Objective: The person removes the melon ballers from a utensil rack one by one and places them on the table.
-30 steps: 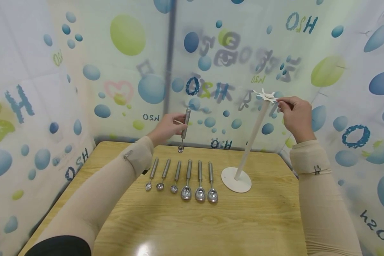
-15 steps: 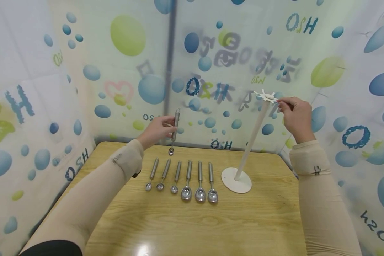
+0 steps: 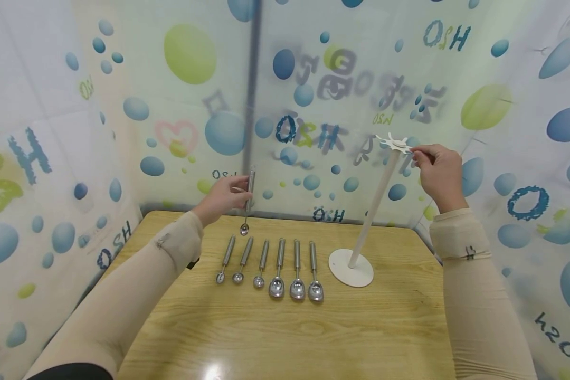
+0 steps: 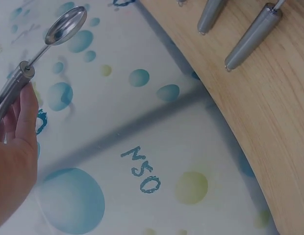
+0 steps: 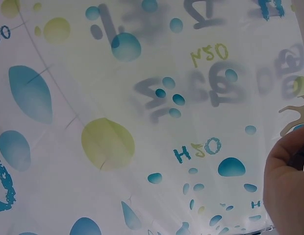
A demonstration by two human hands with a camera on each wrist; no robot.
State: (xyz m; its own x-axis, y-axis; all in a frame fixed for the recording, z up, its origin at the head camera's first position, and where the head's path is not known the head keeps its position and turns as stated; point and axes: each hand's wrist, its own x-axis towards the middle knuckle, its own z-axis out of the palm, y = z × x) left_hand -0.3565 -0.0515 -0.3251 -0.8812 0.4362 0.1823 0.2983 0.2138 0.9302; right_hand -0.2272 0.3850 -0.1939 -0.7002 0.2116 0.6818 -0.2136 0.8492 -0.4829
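Observation:
My left hand [image 3: 224, 197] pinches a small metal scoop [image 3: 250, 187] by its thick grey handle, bowl hanging down, above the table's back edge. In the left wrist view the scoop's shiny oval bowl [image 4: 66, 25] shows beyond the fingers. My right hand [image 3: 440, 171] pinches one arm of the white hook top [image 3: 395, 143] on a tall white stand. The stand's pole [image 3: 376, 206] leans toward the right, above its round base [image 3: 351, 267]. At the right wrist view's edge, part of the right hand [image 5: 289, 181] holds the hook top [image 5: 295, 115].
Several metal scoops lie in a row on the wooden table [image 3: 285, 338], from a small one [image 3: 225, 258] at the left to a large-bowled one [image 3: 315, 272] beside the base. A curtain [image 3: 195, 132] printed with bubbles closes off the back and sides.
My left hand has moved left and slightly down, carrying the scoop away from the stand. The right hand, the stand and the scoops on the table stay where they were.

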